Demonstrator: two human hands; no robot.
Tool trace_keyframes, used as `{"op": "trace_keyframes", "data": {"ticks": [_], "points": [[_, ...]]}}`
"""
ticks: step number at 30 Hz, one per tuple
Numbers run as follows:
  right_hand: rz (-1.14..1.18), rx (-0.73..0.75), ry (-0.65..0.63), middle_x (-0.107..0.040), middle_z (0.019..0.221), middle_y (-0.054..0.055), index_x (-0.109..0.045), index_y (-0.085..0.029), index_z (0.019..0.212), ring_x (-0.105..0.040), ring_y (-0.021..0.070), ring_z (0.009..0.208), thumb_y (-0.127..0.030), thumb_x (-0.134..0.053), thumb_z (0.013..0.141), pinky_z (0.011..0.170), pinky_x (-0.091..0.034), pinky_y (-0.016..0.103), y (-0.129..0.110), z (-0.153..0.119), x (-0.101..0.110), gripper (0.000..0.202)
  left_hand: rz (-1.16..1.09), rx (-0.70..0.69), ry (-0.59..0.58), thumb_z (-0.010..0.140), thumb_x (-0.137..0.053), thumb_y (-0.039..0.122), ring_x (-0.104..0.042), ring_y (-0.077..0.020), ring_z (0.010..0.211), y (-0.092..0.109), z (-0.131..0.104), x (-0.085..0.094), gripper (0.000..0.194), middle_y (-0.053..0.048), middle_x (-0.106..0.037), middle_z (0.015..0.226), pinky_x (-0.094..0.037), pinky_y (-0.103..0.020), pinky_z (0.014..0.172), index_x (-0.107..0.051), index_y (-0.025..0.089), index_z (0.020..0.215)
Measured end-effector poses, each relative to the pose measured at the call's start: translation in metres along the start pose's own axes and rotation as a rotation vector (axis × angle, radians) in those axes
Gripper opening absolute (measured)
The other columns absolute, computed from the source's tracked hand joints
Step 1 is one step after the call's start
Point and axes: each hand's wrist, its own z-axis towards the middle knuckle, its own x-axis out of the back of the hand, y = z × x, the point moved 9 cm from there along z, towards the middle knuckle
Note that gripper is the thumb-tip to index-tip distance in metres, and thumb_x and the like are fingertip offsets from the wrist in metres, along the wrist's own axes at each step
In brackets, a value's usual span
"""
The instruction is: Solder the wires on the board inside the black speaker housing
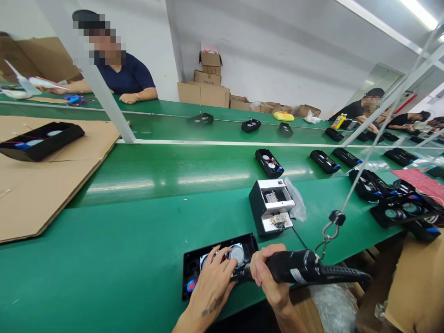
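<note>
— Black plastic under the hands?
— Yes, an open black casing (194,270) at the table's near edge; the left hand (212,281) presses spread fingers inside it.
— The right hand (265,273)?
— Wrapped around a hanging electric screwdriver (312,270), tip at the casing.
— Beyond?
— A small screw feeder box (271,206), then more casings on the green conveyor belt (166,171).

Open green belt (145,240) left of black tray (194,268), screw feeder box (270,206) blocking behind, hanging cable (364,162) right

Right hand (265,273) drives screwdriver (312,269) into housing (194,263).
</note>
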Motion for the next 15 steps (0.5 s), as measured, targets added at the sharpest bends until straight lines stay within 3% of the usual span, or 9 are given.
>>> {"op": "trace_keyframes", "data": {"ticks": [11,15], "points": [[-0.008,0.028,-0.067,-0.046,0.068,-0.006,-0.051,-0.034,0.124,-0.048,0.0133,0.051,-0.018,-0.052,0.108,0.049,-0.039,0.025,-0.0069,-0.0031,0.0,0.022,-0.043,0.021,0.003,0.077,-0.074,0.001,-0.069,-0.0307,0.126,-0.0001,0.001,0.0019,0.047,-0.003,-0.077,0.11,-0.053,-0.059,0.117,-0.055,0.023,0.114],[-0.038,0.01,-0.029,-0.045,0.068,-0.007,-0.051,-0.032,0.12,-0.047,0.0124,0.052,-0.019,-0.055,0.107,0.051,-0.042,0.024,-0.0099,-0.0014,0.0015,0.019,-0.048,0.029,0.005,0.077,-0.075,0.001,-0.069,-0.0305,0.126,-0.0012,0.0002,0.0011,0.047,-0.002,-0.078,0.111,-0.052,-0.059,0.119,-0.056,0.023,0.114]]}}
